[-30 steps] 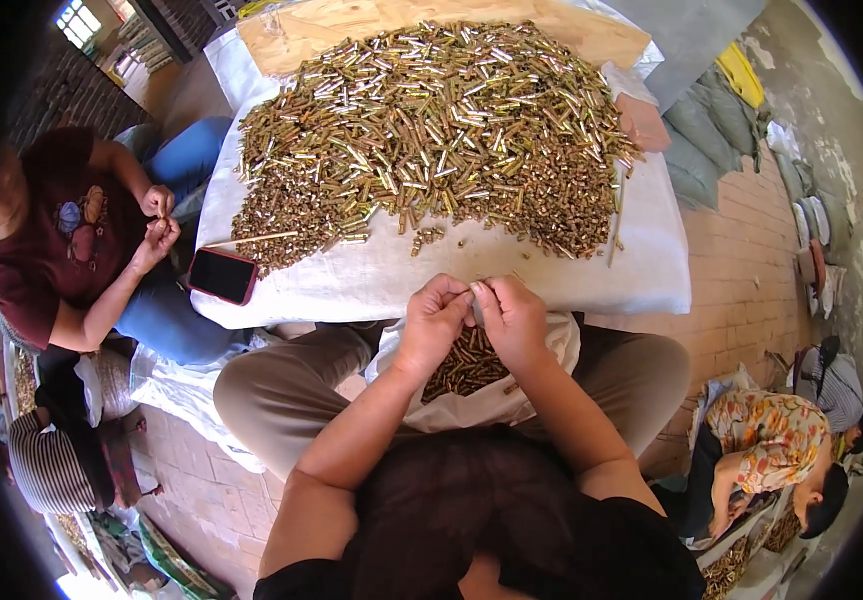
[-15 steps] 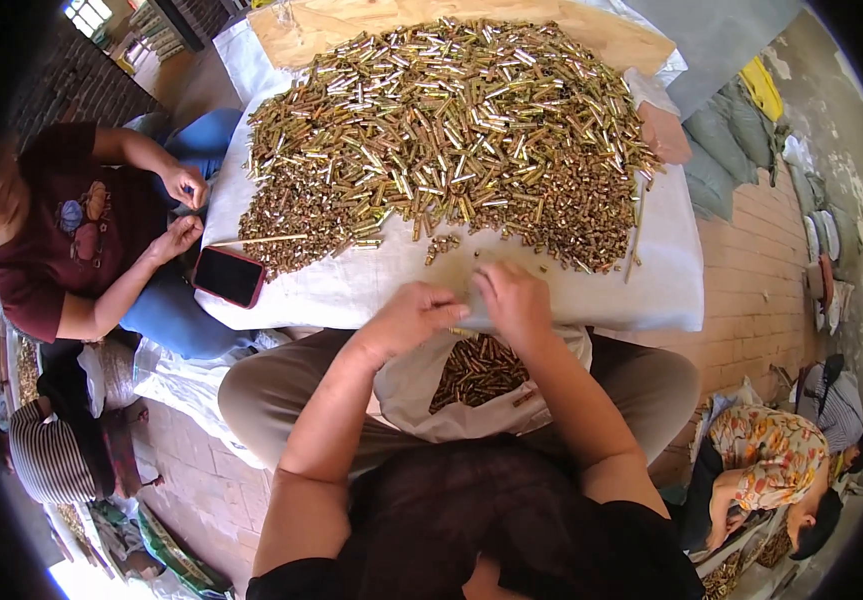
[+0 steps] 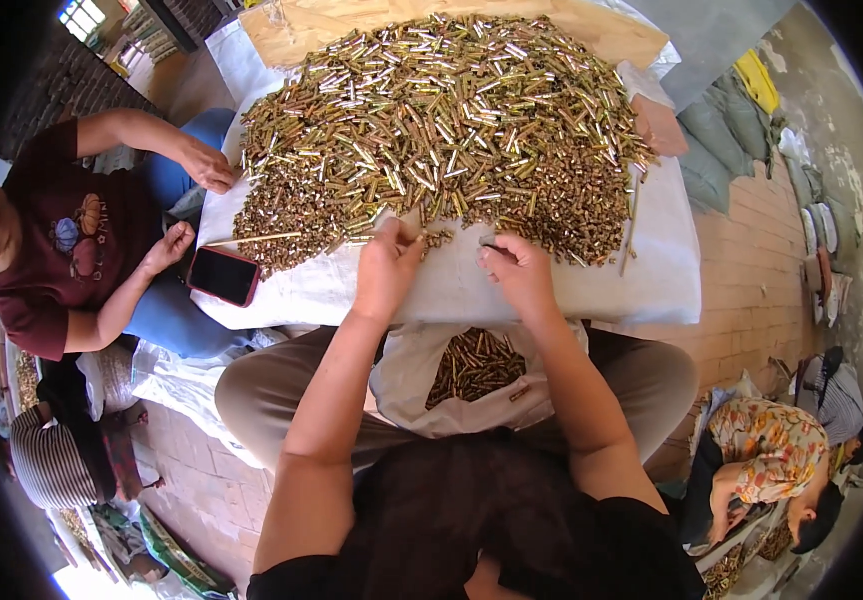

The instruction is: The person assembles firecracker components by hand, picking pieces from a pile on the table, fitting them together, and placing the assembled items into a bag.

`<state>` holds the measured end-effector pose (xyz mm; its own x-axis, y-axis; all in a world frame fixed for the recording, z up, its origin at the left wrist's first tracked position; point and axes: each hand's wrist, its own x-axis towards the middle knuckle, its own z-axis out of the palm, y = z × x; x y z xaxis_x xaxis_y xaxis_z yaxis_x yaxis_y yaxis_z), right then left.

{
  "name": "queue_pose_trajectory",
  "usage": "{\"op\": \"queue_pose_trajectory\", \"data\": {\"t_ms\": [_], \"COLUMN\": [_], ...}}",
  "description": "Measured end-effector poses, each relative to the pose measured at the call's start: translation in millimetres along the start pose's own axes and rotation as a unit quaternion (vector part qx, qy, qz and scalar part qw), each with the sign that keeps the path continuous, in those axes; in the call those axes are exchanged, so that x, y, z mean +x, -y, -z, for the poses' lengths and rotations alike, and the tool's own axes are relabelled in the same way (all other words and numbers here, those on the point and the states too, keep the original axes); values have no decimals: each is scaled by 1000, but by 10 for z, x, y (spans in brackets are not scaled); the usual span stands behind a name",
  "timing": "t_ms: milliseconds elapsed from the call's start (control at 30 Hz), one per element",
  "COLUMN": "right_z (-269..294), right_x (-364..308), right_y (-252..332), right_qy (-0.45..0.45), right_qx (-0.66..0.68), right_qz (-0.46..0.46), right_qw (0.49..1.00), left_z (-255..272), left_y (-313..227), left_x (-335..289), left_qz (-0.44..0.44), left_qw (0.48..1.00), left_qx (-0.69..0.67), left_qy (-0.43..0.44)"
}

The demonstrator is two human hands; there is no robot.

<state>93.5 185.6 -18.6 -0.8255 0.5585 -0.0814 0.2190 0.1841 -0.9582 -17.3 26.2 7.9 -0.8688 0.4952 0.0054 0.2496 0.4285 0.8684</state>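
Brick wall fills the far left; in front of it a co-worker sits beside the white cloth spread over the work surface. Near the cloth's left corner lies a phone, with a thin stick just beyond it, reaching toward short pieces.

Next comes the left hand, stretched forward to the heap's near edge, fingers bent down. Straight ahead of its fingertips lie the tubes, spreading away and to both sides; they share no long axis, some pointing away, some slanting, some crosswise. Whether the fingers grip one cannot be told.

Just right of those fingertips sits a small cluster of short pieces. Below, nearer the body than both hands, an open bag holds more tubes.

Farther right, the right hand is over bare cloth, fingers curled in toward the thumb; a small dark bit shows at the tips, but whether it is gripped is unclear. Of the two, the left hand is nearer the tubes; the right stands back from them, with short pieces ahead and to its right. A thin rod lies by the heap's right edge.
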Motion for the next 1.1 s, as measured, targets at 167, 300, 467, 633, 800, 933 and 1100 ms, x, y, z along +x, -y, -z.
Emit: {"op": "queue_pose_trajectory", "data": {"t_ms": [167, 300, 467, 633, 800, 933, 1100], "right_z": [83, 229, 381, 408, 410, 396, 357], "right_x": [-282, -441, -535, -590, -627, -623, -603], "right_y": [345, 509, 495, 490, 496, 490, 462], "right_qy": [83, 100, 106, 147, 148, 144, 133], "right_qx": [242, 221, 182, 193, 216, 225, 217], "right_qz": [-35, -53, -79, -72, -79, -91, -101], "right_qw": [966, 969, 974, 967, 962, 960, 962], "left_z": [-117, -154, -221, -256, -235, -243, -279], "left_y": [-211, -425, -406, -406, -460, -432, -391], "left_x": [-451, -655, -769, -807, -818, -825, -840], "left_qz": [65, 90, 75, 69, 55, 50, 32], "left_qw": [937, 897, 894, 895, 901, 897, 911], "left_qx": [-316, -406, -406, -402, -395, -404, -377], "left_qy": [136, 151, 175, 180, 172, 170, 167]}}
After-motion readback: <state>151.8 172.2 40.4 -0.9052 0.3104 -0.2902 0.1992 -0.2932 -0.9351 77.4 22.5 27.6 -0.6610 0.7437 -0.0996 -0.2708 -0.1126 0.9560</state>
